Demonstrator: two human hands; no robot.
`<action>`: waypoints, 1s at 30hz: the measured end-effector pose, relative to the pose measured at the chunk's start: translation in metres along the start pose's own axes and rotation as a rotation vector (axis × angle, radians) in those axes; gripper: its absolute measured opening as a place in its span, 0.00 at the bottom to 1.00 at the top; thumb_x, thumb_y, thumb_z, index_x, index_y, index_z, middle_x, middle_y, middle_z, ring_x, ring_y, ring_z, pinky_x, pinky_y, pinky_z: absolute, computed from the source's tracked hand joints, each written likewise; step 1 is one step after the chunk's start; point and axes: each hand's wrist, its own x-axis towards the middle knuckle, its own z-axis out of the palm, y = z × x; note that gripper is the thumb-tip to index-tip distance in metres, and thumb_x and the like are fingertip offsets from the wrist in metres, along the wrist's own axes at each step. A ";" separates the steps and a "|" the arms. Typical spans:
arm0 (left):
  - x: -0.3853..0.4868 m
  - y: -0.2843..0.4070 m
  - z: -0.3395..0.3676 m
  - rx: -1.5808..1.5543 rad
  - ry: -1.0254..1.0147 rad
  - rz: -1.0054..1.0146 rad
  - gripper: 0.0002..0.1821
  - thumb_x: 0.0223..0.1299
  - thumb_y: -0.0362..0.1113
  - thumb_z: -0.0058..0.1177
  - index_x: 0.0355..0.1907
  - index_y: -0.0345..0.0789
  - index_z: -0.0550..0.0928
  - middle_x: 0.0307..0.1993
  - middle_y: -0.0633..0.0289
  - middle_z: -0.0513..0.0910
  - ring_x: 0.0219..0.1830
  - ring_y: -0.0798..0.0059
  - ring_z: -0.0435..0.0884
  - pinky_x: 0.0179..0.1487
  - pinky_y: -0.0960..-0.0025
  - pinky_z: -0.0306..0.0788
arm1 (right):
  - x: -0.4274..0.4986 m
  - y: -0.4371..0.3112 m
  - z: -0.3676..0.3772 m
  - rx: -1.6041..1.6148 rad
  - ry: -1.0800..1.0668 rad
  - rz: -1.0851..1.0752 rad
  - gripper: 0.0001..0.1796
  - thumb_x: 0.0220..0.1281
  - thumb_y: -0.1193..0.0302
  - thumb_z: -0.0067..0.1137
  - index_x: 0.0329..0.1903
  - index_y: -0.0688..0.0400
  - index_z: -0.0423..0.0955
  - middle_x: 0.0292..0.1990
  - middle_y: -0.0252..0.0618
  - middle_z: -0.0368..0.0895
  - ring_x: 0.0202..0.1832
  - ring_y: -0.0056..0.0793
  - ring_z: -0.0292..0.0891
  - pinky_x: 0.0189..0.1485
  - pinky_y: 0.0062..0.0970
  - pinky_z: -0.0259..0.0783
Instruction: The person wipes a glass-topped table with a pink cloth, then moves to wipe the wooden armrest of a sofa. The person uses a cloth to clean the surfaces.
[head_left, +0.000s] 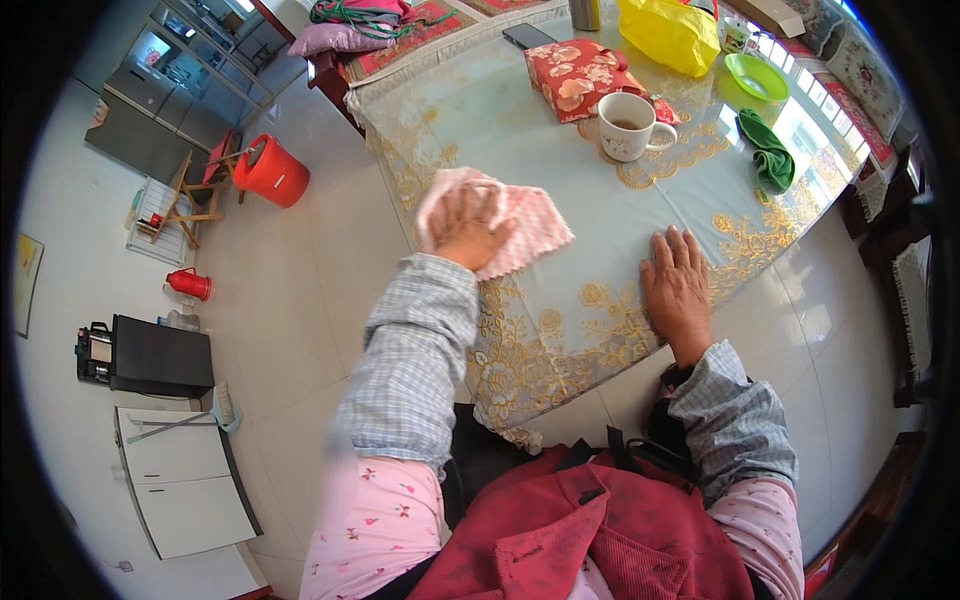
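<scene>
My left hand (471, 229) presses a pink and white checked cloth (536, 225) against the near left part of a table. Fingers spread, it lies on top of the cloth. A clear cover over gold floral lace covers the tabletop (510, 142). My right hand (679, 281) rests flat, palm down, near the table's front edge, holding nothing. Beyond my hands stands a white mug (626, 127) with brown liquid in it, beside a red floral fabric bag (570, 75). Over to the right lies a crumpled green cloth (769, 154).
A light green bowl (756, 77), a yellow plastic bag (670, 34), a smartphone (527, 35) and a metallic cylindrical container (585, 13) occupy the table's far side. On the floor at left are a red bucket (274, 172) and a red thermos flask (189, 284).
</scene>
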 end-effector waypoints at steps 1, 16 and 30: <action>-0.003 0.015 0.003 0.008 -0.006 0.036 0.43 0.73 0.72 0.29 0.83 0.58 0.39 0.82 0.55 0.25 0.82 0.49 0.17 0.79 0.45 0.16 | 0.000 0.000 0.000 0.006 0.006 -0.003 0.27 0.73 0.60 0.50 0.69 0.57 0.69 0.73 0.48 0.64 0.78 0.49 0.52 0.80 0.45 0.48; -0.061 0.050 0.028 0.119 0.080 0.573 0.44 0.68 0.76 0.35 0.81 0.61 0.54 0.83 0.60 0.42 0.84 0.59 0.35 0.82 0.47 0.28 | -0.001 0.002 -0.001 0.044 0.026 -0.014 0.26 0.73 0.60 0.50 0.68 0.58 0.70 0.72 0.50 0.66 0.78 0.50 0.53 0.79 0.46 0.49; 0.059 0.126 0.002 0.032 0.085 0.358 0.45 0.71 0.72 0.35 0.82 0.51 0.51 0.82 0.45 0.36 0.83 0.43 0.27 0.80 0.42 0.24 | 0.002 0.004 -0.003 0.050 -0.007 -0.028 0.28 0.71 0.60 0.54 0.68 0.61 0.70 0.72 0.50 0.66 0.77 0.50 0.55 0.79 0.46 0.48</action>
